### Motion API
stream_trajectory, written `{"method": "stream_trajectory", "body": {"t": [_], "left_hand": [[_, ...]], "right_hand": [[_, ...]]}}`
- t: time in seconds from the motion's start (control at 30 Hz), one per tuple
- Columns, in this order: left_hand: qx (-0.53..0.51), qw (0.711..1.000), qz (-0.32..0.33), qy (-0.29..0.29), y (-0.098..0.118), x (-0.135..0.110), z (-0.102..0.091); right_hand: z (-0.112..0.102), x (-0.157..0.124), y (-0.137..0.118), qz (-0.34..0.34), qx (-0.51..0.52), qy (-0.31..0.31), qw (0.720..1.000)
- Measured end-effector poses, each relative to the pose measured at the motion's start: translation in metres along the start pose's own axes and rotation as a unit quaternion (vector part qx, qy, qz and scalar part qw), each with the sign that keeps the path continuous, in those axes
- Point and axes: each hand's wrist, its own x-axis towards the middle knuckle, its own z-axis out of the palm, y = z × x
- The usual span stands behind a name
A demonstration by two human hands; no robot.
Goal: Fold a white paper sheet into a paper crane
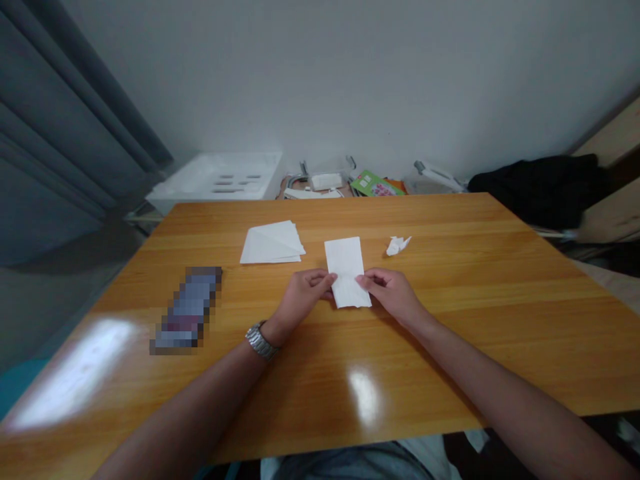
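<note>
A narrow folded white sheet of paper (pixel 347 269) lies on the wooden table (pixel 450 320) in front of me. My left hand (pixel 303 297), with a metal watch at the wrist, pinches the sheet's left edge near its middle. My right hand (pixel 393 293) pinches the right edge opposite. Both hands have their fingers curled closed on the paper, which rests flat on the tabletop.
A stack of white paper sheets (pixel 273 243) lies behind to the left, a small folded paper figure (pixel 398 245) behind to the right. A blurred dark object (pixel 187 309) sits at left. A white box (pixel 220 177), clutter and a black bag (pixel 540 187) stand beyond the far edge.
</note>
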Motion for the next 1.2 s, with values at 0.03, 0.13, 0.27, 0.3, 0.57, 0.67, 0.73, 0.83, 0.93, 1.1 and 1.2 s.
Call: {"method": "stream_trajectory", "body": {"t": [0.03,0.13,0.27,0.3,0.57,0.67,0.73,0.83,0.93,1.1,1.2], "left_hand": [[-0.008,1.000,-0.002,-0.004,0.0000,-0.0003,0.0001],[-0.024,0.999,-0.010,-0.022,0.0001,-0.0017,0.0005],[-0.015,0.999,-0.019,-0.048,0.0007,-0.0033,0.0018],[-0.009,0.999,-0.018,-0.048,0.0009,-0.0032,0.0021],[0.050,0.999,0.002,-0.017,0.0036,-0.0008,0.0009],[0.048,0.999,-0.006,-0.013,0.0037,-0.0020,0.0018],[0.042,0.999,-0.011,-0.019,0.0035,-0.0028,0.0022],[0.054,0.998,-0.016,-0.041,0.0029,-0.0034,0.0014],[0.074,0.995,-0.031,-0.061,0.0020,-0.0036,0.0004],[0.068,0.995,-0.050,-0.057,0.0039,-0.0043,0.0005],[0.071,0.995,-0.051,-0.052,0.0064,-0.0044,0.0010]], "right_hand": [[-0.0003,0.0003,0.0006,0.000,0.001,0.004,1.000],[-0.0013,0.0006,0.0004,-0.004,0.001,0.015,1.000],[-0.0019,0.0003,-0.0016,-0.001,0.002,0.028,1.000],[-0.0019,0.0002,-0.0019,0.000,0.005,0.029,1.000],[0.0000,0.0003,-0.0005,-0.008,0.014,0.032,0.999],[0.0003,0.0012,0.0008,-0.012,0.009,0.034,0.999],[-0.0002,0.0018,0.0019,-0.014,0.005,0.032,0.999],[-0.0017,0.0021,0.0026,-0.013,0.002,0.038,0.999],[-0.0032,0.0012,0.0011,-0.015,-0.002,0.056,0.998],[-0.0032,0.0005,-0.0027,-0.017,0.002,0.056,0.998],[-0.0028,0.0009,-0.0034,-0.018,-0.001,0.056,0.998]]}}
